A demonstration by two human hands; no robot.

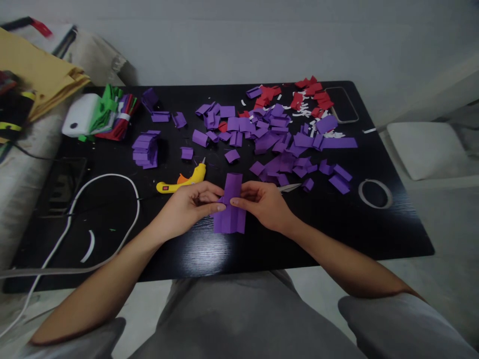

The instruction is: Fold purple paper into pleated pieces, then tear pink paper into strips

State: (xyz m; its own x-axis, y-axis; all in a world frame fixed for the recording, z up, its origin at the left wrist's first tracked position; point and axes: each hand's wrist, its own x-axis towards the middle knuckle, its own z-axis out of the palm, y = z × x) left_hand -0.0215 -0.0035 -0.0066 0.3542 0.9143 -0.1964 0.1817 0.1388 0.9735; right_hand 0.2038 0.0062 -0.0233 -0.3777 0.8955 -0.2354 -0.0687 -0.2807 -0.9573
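A creased purple paper piece (230, 219) is held between my two hands above the front middle of the black table. My left hand (194, 202) pinches its left edge with thumb and fingers. On the opposite edge, my right hand (264, 203) has the same kind of pinch. The paper stands taller at the top and spreads into folded panels below. Just behind my left hand lies a yellow glue gun (185, 180) with an orange trigger. The blades of scissors (290, 188) stick out beyond my right hand, which hides their handles.
Many folded purple paper pieces (269, 139) cover the table's back. Red paper pieces (314, 92) and white scraps lie back right, near a phone-like frame (342, 104). A tape roll (374, 193) lies at right. A white cable (136, 199) loops at left, near bundled paper strips (116, 117).
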